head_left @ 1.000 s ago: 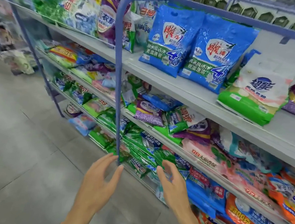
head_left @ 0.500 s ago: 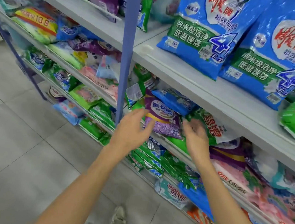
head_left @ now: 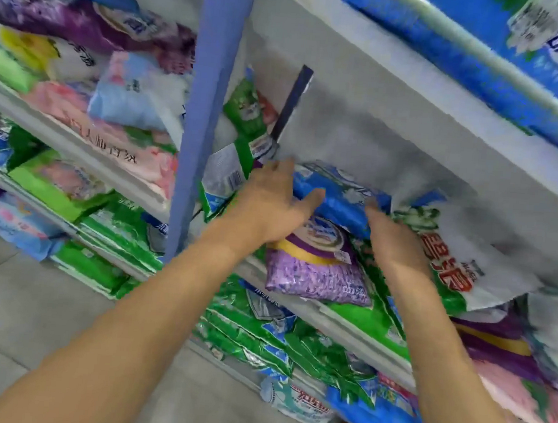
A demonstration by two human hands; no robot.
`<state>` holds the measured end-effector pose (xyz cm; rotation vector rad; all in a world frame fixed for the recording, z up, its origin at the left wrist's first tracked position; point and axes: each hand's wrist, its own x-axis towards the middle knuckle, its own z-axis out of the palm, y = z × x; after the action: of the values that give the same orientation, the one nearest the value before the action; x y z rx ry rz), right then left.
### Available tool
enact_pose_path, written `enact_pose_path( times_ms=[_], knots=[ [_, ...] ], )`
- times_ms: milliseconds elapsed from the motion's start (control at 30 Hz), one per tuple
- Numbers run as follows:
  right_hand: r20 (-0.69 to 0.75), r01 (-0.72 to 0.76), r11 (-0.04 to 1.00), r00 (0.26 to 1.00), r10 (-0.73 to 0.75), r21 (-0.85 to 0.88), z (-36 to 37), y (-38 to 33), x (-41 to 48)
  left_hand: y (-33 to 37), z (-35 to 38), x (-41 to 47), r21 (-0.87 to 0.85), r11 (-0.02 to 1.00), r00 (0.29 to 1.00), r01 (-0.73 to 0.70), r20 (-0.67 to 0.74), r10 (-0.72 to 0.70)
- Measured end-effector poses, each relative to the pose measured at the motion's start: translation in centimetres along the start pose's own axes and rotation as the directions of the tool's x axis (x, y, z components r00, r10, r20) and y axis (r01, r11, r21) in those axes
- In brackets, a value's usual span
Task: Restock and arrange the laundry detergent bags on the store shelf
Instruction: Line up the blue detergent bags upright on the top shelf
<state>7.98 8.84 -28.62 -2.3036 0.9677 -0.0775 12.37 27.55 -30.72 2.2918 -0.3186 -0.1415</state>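
Note:
A blue detergent bag [head_left: 339, 199] lies on the middle shelf [head_left: 325, 318], on top of a purple bag [head_left: 316, 272]. My left hand [head_left: 271, 207] grips the blue bag's left end, thumb across its front. At the bag's right end, my right hand [head_left: 393, 238] has its fingers curled over the edge. The view is blurred, so the fingertips behind the bag are hidden. A white and green bag with red characters [head_left: 452, 260] leans right beside my right hand.
A blue upright post [head_left: 209, 104] stands just left of my left arm. The underside of the upper shelf [head_left: 414, 115] hangs low over the blue bag. Green bags [head_left: 259, 338] crowd the shelf below. Grey tiled floor [head_left: 25, 324] lies at lower left.
I have moved closer to the shelf. Both hands rose from in front of the purple bag and closed on the blue bag above it.

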Motion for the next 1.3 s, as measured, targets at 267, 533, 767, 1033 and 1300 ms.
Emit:
enact_pose_path(
  times_ms=[267, 533, 767, 1033, 1300],
  knots=[
    [0.004, 0.138, 0.971, 0.990, -0.141, 0.197, 3.5, -1.8, 3.0, 0.0, 1.4, 6.3, -0.187, 0.976, 0.993, 0.116, 0.008, -0.116],
    [-0.001, 0.148, 0.670, 0.977, -0.215, 0.728, -0.7, -0.9, 0.7, 4.5, -1.2, 3.3, -0.672, 0.736, 0.961, 0.085, -0.140, -0.239],
    [0.098, -0.033, 0.195, 0.937, -0.335, 0.980, -5.1, 2.0, -10.2, 6.2, -5.7, -7.6, -0.754, 0.416, 0.851, 0.508, 0.515, -0.105],
    [0.274, -0.124, 0.405, 0.901, -0.337, 0.906, -10.0, 5.5, -22.6, 6.3, -9.8, -20.3, -0.732, 0.294, 0.783, 0.615, 0.611, -0.117],
    [0.374, -0.244, 0.519, 0.914, -0.160, 0.819, -16.4, 2.1, -27.0, 10.2, -14.2, -23.9, -0.794, 0.373, 0.853, 0.480, 0.521, 0.010]
  ],
)
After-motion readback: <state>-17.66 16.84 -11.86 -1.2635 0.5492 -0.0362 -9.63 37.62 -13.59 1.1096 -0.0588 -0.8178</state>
